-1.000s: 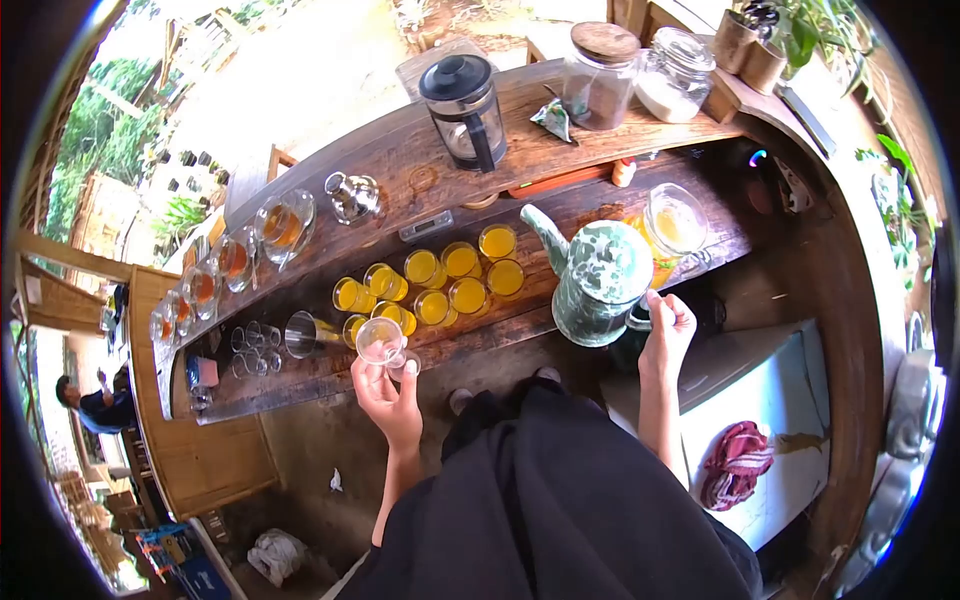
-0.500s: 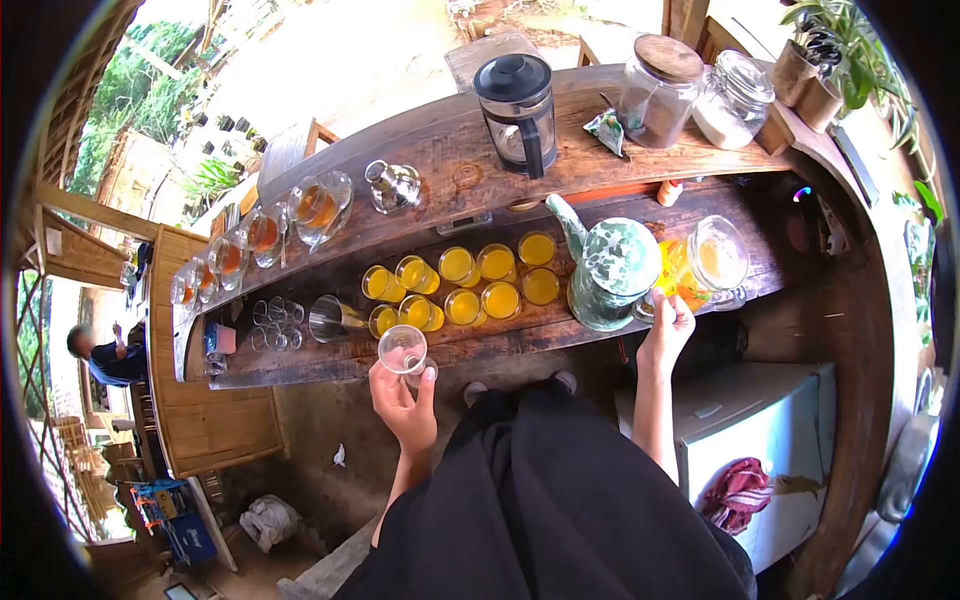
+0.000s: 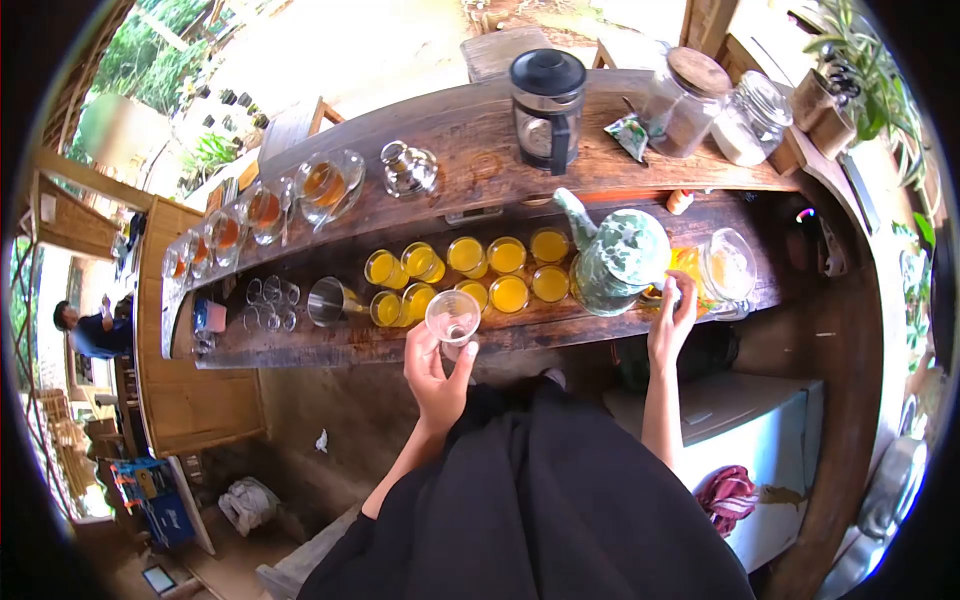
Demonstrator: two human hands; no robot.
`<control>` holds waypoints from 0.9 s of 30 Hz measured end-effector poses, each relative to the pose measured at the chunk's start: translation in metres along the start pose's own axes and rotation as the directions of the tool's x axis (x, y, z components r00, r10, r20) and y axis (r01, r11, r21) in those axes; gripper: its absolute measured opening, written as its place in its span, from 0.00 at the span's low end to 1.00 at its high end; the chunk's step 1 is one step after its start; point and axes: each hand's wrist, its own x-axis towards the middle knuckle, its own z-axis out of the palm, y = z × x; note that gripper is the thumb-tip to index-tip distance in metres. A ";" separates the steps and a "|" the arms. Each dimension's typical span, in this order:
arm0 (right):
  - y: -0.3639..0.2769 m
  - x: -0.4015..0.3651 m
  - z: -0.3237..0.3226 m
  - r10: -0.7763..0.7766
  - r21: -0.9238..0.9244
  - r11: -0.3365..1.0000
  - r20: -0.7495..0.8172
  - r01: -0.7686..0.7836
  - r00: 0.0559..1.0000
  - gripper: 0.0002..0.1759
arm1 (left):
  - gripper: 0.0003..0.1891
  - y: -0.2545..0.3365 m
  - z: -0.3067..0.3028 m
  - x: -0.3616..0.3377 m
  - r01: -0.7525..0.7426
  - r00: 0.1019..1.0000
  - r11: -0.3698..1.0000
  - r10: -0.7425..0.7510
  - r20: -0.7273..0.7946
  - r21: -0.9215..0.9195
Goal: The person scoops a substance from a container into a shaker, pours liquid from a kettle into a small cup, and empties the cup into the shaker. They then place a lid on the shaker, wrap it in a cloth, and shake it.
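My left hand is closed round a small clear drinking glass, with its rim facing up and no drink visible inside. Beside the handle side of a green-and-white speckled teapot is my right hand, its fingers raised and loosely extended. Whether they touch the handle is hard to see. Right behind that hand stands a glass pitcher with orange-yellow contents. Several glasses of yellow-orange drink stand in two rows on the lower wooden shelf, left of the teapot.
Upturned-looking clear glasses and a metal cup occupy the shelf's left end. On the upper counter are a French press, lidded jars and cups of amber drink. A white chest stands at lower right. Another person is far left.
The view has shifted slightly. My left hand has brought the glass rightward and up, nearer the filled glasses. My right hand's fingers have straightened from a tighter curl beside the teapot.
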 end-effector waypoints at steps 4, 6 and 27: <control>0.003 -0.022 0.006 -0.056 -0.023 0.998 -0.124 0.053 0.991 0.20 | 0.25 -0.002 -0.013 -0.004 0.000 1.000 1.000 0.001 0.018 -0.029; 0.005 -0.033 0.010 -0.127 -0.115 0.988 -0.217 0.104 0.968 0.21 | 0.24 -0.001 -0.024 -0.003 -0.023 1.000 0.999 0.024 0.018 -0.046; -0.146 -0.149 0.089 -0.095 0.158 0.987 0.467 0.022 0.879 0.23 | 0.21 -0.010 -0.097 0.020 -0.108 0.963 0.994 0.101 0.249 0.015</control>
